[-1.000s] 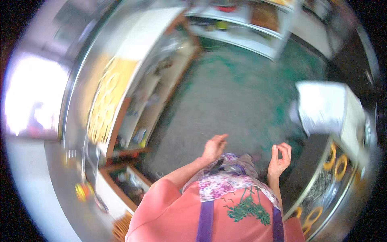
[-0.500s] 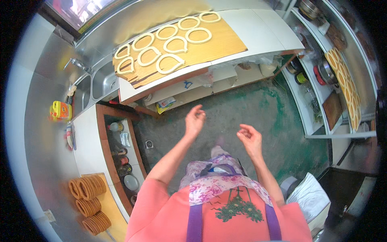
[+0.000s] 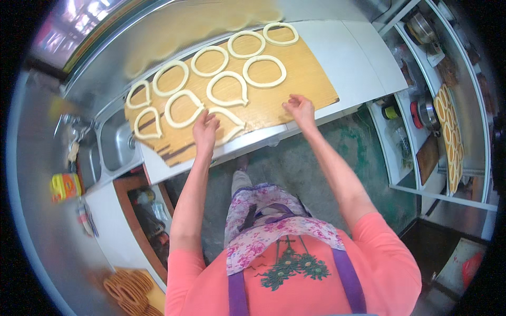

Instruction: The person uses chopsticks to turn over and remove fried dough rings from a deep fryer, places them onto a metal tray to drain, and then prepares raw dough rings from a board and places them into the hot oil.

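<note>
A long wooden board (image 3: 311, 84) lies across a white counter (image 3: 358, 58) and over a steel sink. Several pale raw dough rings rest on it. My left hand (image 3: 205, 129) is laid flat on a teardrop-shaped dough ring (image 3: 232, 126) at the board's near edge, fingers spread. My right hand (image 3: 299, 109) rests on bare wood near the board's front right edge, fingers apart, holding nothing. A round ring (image 3: 264, 71) lies just beyond it.
A steel sink (image 3: 113, 145) with a tap sits left of the board. Open shelves (image 3: 421, 110) at the right hold pots and a tray of rings. Baked brown rings (image 3: 129, 289) are stacked at lower left. A green-stained floor lies below me.
The view has swung round to the board. Both hands, raised in the air before, have reached forward and come down on the board, the left on a dough ring.
</note>
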A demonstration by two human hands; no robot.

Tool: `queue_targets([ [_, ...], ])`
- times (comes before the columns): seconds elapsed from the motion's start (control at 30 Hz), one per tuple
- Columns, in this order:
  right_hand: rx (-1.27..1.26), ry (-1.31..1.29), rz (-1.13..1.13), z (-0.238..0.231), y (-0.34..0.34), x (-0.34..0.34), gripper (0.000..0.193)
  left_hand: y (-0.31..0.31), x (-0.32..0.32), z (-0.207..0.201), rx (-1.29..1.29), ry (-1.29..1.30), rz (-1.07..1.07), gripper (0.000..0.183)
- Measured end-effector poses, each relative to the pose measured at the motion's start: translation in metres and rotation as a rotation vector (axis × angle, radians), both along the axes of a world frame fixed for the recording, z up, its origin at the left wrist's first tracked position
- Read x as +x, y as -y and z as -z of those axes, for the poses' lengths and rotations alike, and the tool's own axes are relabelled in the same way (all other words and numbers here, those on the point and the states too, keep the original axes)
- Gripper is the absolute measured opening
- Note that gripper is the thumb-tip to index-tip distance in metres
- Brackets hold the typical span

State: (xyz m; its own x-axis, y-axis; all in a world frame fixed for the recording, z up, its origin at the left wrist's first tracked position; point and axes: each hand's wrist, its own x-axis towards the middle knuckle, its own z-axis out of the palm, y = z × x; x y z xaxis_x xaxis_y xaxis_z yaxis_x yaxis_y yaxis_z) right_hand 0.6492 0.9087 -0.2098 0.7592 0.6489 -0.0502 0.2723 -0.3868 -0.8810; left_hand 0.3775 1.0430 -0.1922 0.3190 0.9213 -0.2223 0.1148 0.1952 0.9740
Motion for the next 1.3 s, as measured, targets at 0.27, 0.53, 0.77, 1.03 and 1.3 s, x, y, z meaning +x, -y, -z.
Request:
queue_targets([
  [0.27,-0.37,0.032,0.253,0.046,-0.126,0.079,0.052,-0.147,0.195,0.049,0.353,-0.435,0.428,0.043],
  [0.53,-0.495,0.005,0.367,0.025,-0.163,0.078,0.036,-0.18,0.247,0.06,0.227,-0.697,0.446,0.025],
  [0.77,-0.405,-0.052,0.194,0.038,-0.17,0.083,0.03,-0.184,0.249,0.073,0.201,-0.721,0.475,0.026],
  [1.03,0.473,-0.657,0.151,-0.06,-0.089,0.04,0.015,-0.116,0.231,-0.018,-0.473,0.189,0.547,0.02],
  [1.3,0.745,-0.548,0.084,-0.191,0.176,-0.016,0.041,0.11,0.175,-0.176,-0.327,0.626,1.111,0.034],
])
